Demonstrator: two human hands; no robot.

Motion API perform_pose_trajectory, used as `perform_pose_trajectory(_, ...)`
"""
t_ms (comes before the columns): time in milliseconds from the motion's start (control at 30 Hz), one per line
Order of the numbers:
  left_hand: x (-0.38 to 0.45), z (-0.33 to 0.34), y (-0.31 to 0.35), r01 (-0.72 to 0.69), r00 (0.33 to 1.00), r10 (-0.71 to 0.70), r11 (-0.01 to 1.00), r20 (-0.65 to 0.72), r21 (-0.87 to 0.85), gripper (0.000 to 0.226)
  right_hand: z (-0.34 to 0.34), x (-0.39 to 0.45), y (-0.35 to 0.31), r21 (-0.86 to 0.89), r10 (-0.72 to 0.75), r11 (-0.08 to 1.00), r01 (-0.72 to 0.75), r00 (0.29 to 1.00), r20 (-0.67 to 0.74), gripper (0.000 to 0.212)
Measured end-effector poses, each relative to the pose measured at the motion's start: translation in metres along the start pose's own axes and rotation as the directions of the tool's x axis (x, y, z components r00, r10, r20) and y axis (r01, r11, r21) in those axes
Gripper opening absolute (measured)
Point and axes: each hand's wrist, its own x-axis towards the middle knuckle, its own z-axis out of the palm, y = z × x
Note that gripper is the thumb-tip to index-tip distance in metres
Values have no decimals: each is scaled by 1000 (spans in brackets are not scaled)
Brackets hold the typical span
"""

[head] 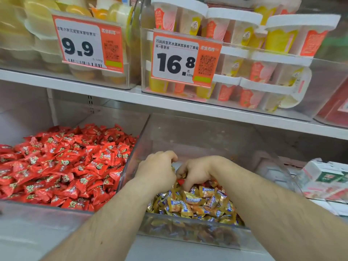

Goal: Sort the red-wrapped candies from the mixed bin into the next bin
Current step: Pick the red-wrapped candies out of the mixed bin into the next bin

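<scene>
Both hands are down in the clear mixed bin, which holds a heap of gold-and-blue wrapped candies. My right hand curls its fingers round a red-wrapped candy at the top of the heap. My left hand sits just left of it with fingers curled into the candies; what it holds is hidden. The neighbouring clear bin on the left is filled with red-wrapped candies.
A white shelf overhangs the bins, carrying clear boxes of jelly cups and pudding cups with price tags 9.9 and 16.8. White and green cartons lie to the right of the mixed bin.
</scene>
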Motion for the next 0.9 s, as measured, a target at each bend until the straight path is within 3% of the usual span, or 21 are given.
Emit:
perform_pose_trajectory(233,-7,-4,8,-109,980,119,992,160,-70,49,14,-69,8,32,-64,997,69,989,-130,41)
perform_pose_trajectory(433,-11,6,30,-162,931,204,974,304,-159,48,47,-113,41,238,34,970,42,951,-307,46)
perform_pose_trajectory(600,-10,22,38,-234,884,230,971,407,-42,38,60,-131,62,353,166,936,-6,891,-423,38)
perform_pose_trajectory(667,-8,25,39,-235,877,203,972,435,21,41,58,-140,69,446,225,895,19,844,-487,27)
perform_pose_trajectory(733,-4,27,40,-231,874,182,971,450,56,43,54,-146,74,496,286,866,63,752,-594,22)
perform_pose_trajectory(833,-2,28,41,-224,869,161,971,468,82,51,50,-147,80,534,375,842,75,630,-680,31)
perform_pose_trajectory(900,1,29,40,-191,877,135,979,462,75,57,51,-141,78,483,384,876,-10,621,-683,38)
